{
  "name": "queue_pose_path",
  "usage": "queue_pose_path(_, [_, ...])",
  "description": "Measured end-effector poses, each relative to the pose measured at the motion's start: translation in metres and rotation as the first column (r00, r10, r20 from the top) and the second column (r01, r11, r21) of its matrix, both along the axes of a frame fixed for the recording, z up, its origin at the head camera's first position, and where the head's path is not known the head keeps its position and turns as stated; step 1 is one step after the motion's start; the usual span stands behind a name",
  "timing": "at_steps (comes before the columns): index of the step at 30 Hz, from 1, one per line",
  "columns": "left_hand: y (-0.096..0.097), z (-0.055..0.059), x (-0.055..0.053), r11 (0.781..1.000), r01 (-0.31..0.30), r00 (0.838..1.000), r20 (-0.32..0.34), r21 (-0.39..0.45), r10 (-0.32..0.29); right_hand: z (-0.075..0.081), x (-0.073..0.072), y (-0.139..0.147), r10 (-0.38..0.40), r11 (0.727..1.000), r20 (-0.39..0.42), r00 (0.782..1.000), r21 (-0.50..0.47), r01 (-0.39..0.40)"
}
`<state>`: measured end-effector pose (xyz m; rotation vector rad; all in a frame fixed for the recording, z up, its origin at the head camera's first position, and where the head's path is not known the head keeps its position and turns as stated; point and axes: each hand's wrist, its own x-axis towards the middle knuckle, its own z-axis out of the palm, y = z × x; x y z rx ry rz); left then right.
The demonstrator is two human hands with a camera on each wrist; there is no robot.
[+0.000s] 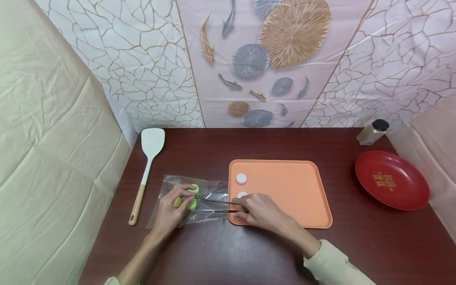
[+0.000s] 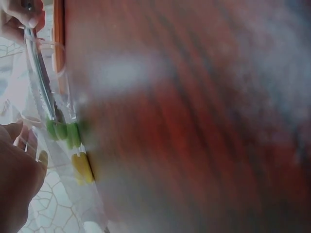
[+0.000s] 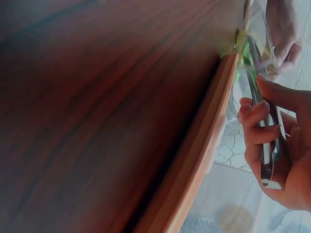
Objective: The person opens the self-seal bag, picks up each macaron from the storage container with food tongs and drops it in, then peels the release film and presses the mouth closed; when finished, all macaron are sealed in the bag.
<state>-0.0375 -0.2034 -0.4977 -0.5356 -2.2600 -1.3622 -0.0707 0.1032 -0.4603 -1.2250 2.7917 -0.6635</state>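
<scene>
Two green, rounded pieces (image 2: 73,135) lay inside a clear plastic bag (image 1: 210,218) on the dark red-brown wood-grain table (image 1: 228,261), left of the tray, with yellow rounded pieces (image 1: 177,202) farther from the bag's tray-side end. The slim metal tongs (image 1: 215,200) reached into the bag with their arms apart and their tips at the green pieces; whether the tips gripped one could not be told. The right hand (image 1: 261,211), above the tray's left edge, held the tongs between thumb and curled fingers. The left hand (image 1: 171,208) lay over the bag, thumb and forefinger bent beside the green pieces; whether they pinched the film could not be told. On the orange rectangular tray (image 1: 285,190), a white round piece (image 1: 241,179) lay near the far left corner, a second partly hidden by the right hand. A white spatula with a wooden handle (image 1: 147,174) lay along the table's left edge; a glossy red plate with gold characters (image 1: 406,186) lay near the right edge, and a clear jar with a black lid (image 1: 370,134) near the far right corner.
</scene>
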Motion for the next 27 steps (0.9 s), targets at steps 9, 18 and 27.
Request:
queue_pose_path(9, [0.001, 0.000, -0.001, 1.000, 0.006, 1.000, -0.003, -0.001, -0.006, -0.004, -0.001, -0.009, -0.021, 0.999, -0.062, 0.998, 0.023, 0.022])
queue_pose_path(18, [0.000, -0.002, -0.002, 1.000, 0.005, 1.000, 0.009, 0.010, -0.005, -0.015, -0.003, -0.010, -0.004, 1.000, -0.069, 0.998, 0.014, 0.005])
queue_pose_path(27, [0.000, -0.002, 0.000, 1.000, -0.004, 1.000, 0.023, 0.005, 0.004, 0.001, -0.003, 0.004, -0.025, 0.999, -0.019, 1.000, 0.027, 0.025])
